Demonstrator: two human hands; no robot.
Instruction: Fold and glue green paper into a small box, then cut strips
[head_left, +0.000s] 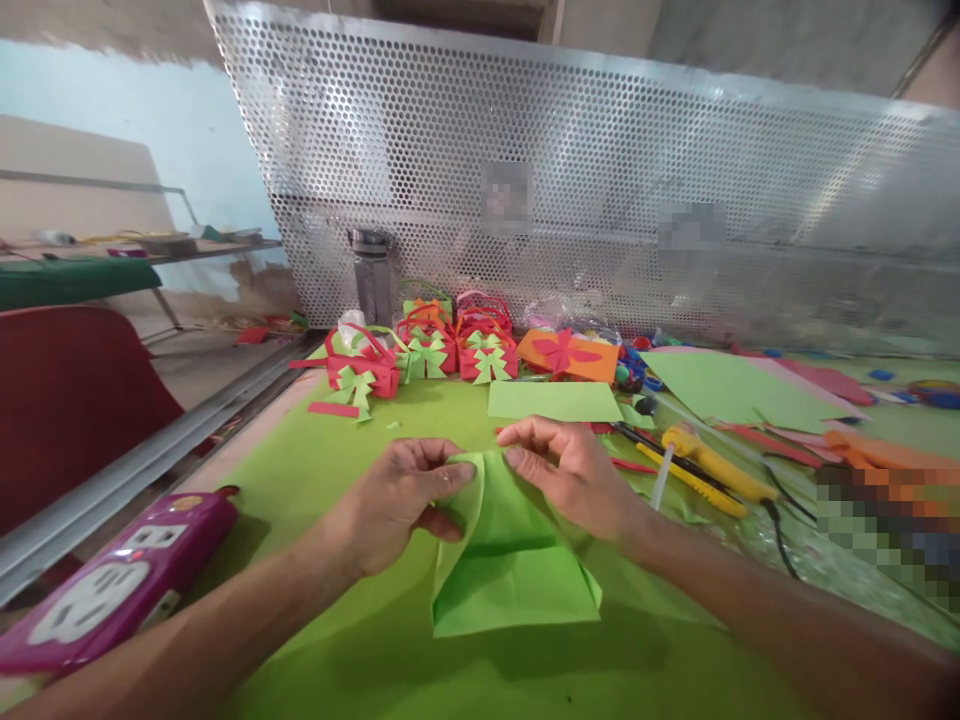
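A folded green paper bag [510, 580] is between my hands, its wide end toward me and its far end pinched narrower. My left hand [420, 485] grips the far left edge, thumb on top and fingers beneath. On the far right edge, the thumb of my right hand [566, 465] presses the paper, its fingers curled beyond the rim. Just past my hands lies a flat light green paper strip [555, 401]. Farther back stand small red paper bags [375, 375] with green bows, and an orange paper piece [581, 362] with a red bow.
To the right lie a yellow hot glue gun [716, 465], a yellow utility knife [701, 480] and green paper sheets [750, 385]. A purple case [127, 580] sits at the left edge. A dark bottle [371, 275] stands before the perforated metal panel [600, 170].
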